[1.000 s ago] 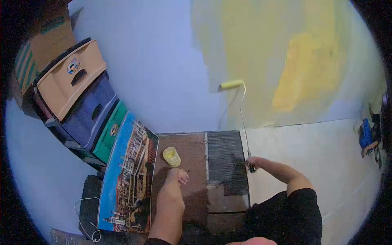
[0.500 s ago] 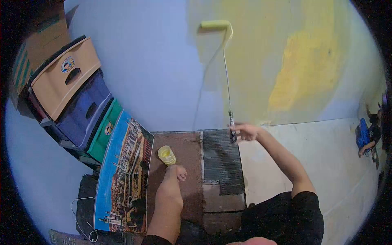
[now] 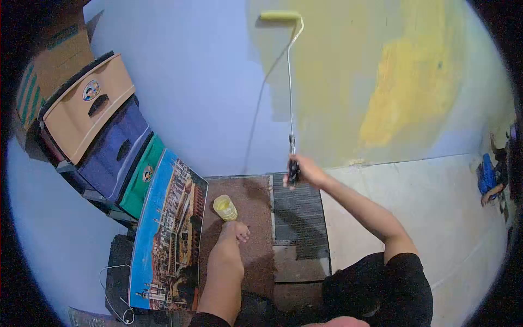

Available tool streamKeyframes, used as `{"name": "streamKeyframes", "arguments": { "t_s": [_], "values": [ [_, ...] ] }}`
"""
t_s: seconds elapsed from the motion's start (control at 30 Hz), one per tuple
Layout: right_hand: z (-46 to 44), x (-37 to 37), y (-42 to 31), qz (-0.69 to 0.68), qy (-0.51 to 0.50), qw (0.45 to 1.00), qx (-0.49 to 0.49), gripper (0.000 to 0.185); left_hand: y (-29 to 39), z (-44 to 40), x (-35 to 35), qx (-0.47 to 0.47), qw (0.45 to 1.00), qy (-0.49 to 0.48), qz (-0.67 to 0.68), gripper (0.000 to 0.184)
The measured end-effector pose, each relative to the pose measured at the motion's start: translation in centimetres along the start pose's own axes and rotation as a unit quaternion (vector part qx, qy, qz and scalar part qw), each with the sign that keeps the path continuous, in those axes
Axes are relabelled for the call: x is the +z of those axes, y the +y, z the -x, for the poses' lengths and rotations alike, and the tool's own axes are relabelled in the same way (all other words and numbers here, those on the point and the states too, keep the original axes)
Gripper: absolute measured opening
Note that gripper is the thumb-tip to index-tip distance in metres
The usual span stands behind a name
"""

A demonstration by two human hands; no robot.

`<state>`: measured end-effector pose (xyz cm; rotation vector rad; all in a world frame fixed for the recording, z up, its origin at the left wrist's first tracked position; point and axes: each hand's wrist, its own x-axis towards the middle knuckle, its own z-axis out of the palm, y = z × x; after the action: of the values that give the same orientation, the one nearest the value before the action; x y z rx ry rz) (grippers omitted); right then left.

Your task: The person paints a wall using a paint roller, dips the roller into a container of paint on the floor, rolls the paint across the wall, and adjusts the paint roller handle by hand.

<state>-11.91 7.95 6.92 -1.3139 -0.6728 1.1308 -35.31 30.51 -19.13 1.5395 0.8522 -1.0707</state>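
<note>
My right hand (image 3: 304, 171) grips the black handle of a paint roller (image 3: 291, 103). The roller's long wire frame rises to a yellow sleeve (image 3: 279, 16), which is at the wall's painted area (image 3: 327, 60) near its left edge. My left hand (image 3: 241, 231) is low in front of me, its fingers curled in. Just beyond its wrist is a pale yellow cup (image 3: 224, 207) with yellow paint inside; the wrist overlaps the cup's base. Whether the curled fingers hold anything is hidden.
Stacked plastic drawers (image 3: 109, 147) stand left, with a city picture panel (image 3: 171, 218) leaning against them. A cardboard box (image 3: 60, 54) is behind. Brown carpet (image 3: 256, 256) and a dark ribbed mat (image 3: 305, 218) cover the floor. Another person (image 3: 490, 180) is at the far right.
My right hand and the roller have moved left and slightly up; the sleeve is higher on the wall. My left hand has hardly moved. The view has shifted slightly.
</note>
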Motion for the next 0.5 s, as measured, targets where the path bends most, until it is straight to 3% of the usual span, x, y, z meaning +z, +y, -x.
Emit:
{"name": "streamKeyframes", "arguments": {
  "t_s": [0.17, 0.4, 0.5],
  "values": [
    [0.2, -1.6, 10.8, 0.009, -0.010, 0.998, 0.063, 0.043, -0.1, -0.1, 0.2, 0.013, 1.000, 0.003, -0.005, 0.039],
    [4.7, -2.8, 20.9, -0.023, -0.015, 0.928, 0.372, 0.037, 1.1, 0.3, 0.2, 0.012, 0.999, -0.005, -0.031, 0.045],
    [4.3, -5.4, 29.7, -0.083, -0.018, 0.945, 0.315, 0.037, 0.4, -1.0, -0.4, 0.029, 0.999, -0.025, -0.015, 0.034]
  ]
}}
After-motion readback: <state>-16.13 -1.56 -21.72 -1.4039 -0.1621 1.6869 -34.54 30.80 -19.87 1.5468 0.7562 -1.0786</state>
